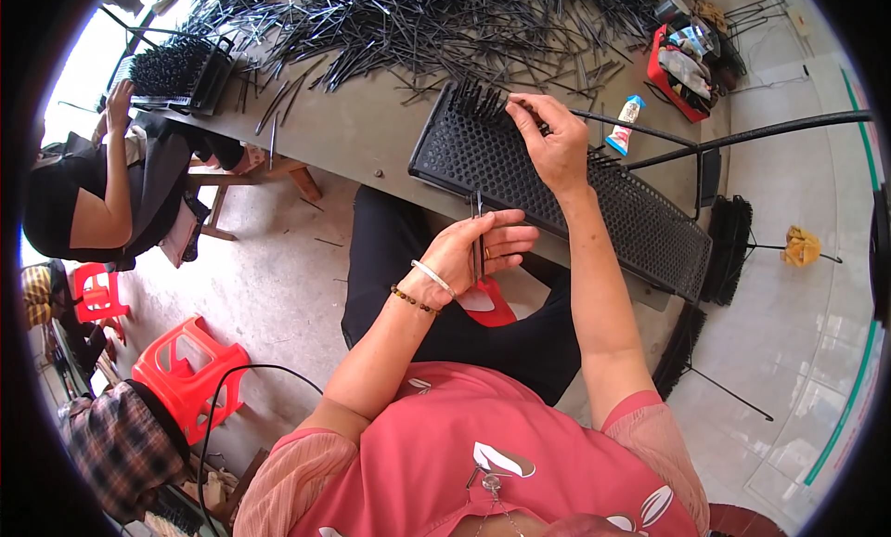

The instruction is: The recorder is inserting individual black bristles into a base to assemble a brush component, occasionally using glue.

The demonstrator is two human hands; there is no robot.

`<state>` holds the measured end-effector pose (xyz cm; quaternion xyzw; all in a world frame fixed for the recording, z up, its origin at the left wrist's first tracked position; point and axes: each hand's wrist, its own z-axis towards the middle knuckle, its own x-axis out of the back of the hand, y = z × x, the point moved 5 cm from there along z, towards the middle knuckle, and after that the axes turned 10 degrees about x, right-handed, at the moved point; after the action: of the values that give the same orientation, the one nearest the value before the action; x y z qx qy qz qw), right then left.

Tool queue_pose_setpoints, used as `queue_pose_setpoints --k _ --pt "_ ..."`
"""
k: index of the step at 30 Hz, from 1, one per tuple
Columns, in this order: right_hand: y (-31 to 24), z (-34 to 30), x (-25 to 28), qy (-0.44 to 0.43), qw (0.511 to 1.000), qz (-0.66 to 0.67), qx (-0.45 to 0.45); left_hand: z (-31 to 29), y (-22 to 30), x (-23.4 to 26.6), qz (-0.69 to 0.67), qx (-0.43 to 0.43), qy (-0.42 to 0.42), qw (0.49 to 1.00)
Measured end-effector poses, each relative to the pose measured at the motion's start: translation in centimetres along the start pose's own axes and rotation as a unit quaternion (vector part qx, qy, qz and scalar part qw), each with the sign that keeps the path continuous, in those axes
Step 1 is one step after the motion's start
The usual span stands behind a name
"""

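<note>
workshop: bench (320,133) heaped with black strips (408,31), co-worker (70,207) at bristled board (172,73)

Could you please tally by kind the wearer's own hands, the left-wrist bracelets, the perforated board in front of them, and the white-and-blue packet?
Hands: 2 (left hand, right hand)
Bracelets: 2 (pale bangle, beaded bracelet)
Perforated black board: 1
White-and-blue packet: 1
Total: 6

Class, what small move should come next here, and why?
Perhaps the right hand should set a dark strip into a bare hole beside the black bristles: it is poised at those bristles, the board has many unfilled holes, and the left hand holds dark strips.
</note>
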<state>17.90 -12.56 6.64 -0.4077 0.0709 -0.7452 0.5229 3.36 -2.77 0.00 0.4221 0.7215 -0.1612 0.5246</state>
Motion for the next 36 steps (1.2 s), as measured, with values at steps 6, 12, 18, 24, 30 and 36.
queue_pose_setpoints --k 6,12,18,24,30,36 --pt "-0.5 0.2 -0.3 -0.002 0.998 -0.032 0.048 0.0 0.1 0.2 -0.002 -0.003 0.002 1.0" --pt "-0.9 -0.1 -1.2 -0.033 0.982 -0.117 0.142 0.0 0.2 0.0 -0.004 -0.005 -0.004 1.0" --pt "-1.3 -0.2 -1.4 -0.048 0.972 -0.177 0.145 0.0 0.1 0.2 -0.003 -0.005 -0.008 1.0" --pt "-1.9 -0.8 -1.3 -0.038 0.964 -0.217 0.15 0.0 -0.1 0.2 -0.001 -0.002 -0.006 1.0" --pt "-2.3 -1.4 0.7 0.018 0.991 -0.112 0.073 -0.2 0.1 0.0 0.012 0.0 -0.008 1.0" --pt "-4.1 -4.6 1.3 -0.129 0.952 0.187 -0.203 -0.4 0.9 -1.0 0.039 -0.009 -0.045 0.998"
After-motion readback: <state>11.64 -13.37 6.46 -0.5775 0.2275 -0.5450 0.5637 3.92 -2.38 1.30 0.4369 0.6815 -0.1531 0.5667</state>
